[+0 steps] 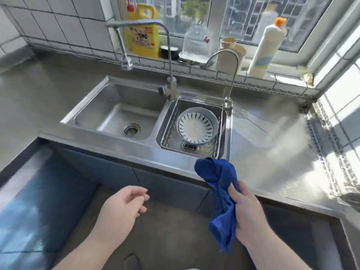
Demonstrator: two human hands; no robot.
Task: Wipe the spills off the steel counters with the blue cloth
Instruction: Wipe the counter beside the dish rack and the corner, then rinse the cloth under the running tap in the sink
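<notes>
Bunched blue microfibre cloth: gripped in right hand, clear of counter. Left hand: empty, loosely curled. Wiping not begun; cloth to be pressed onto wet steel counter.

Left hand: palm up, fingers loosely curled, holding nothing. Right hand: fingers curled, gripping.

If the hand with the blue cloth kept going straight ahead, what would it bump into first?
Probably the front edge of the steel counter, just right of the sink. The right hand holds the blue cloth just short of it, though depth is unclear.
</notes>
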